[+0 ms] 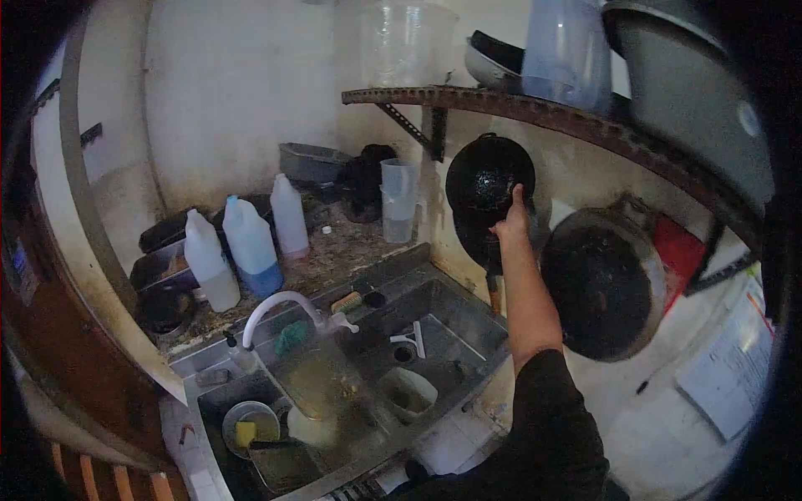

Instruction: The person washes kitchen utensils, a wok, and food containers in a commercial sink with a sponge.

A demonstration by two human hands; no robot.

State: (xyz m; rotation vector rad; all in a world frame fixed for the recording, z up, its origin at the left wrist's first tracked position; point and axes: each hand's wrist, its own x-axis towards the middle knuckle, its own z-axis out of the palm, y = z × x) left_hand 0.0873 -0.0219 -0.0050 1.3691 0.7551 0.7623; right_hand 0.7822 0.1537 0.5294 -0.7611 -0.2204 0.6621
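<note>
My right hand (513, 219) reaches up to the wall and rests on the rim of a small black pan (486, 177) that hangs below a rusty metal shelf (535, 113). Whether the fingers grip the rim or only touch it is unclear. A second dark pan (478, 242) hangs partly hidden behind my hand and forearm. A larger blackened pan (601, 284) hangs to the right on the same wall. My left hand is out of sight.
Below lies a steel sink (455, 305) holding a white bowl (407, 392), a clear jug (317, 380) under the white tap (280, 305) and a dish with a yellow sponge (246, 432). Three plastic bottles (251, 242) stand on the dirty counter. Containers crowd the shelf.
</note>
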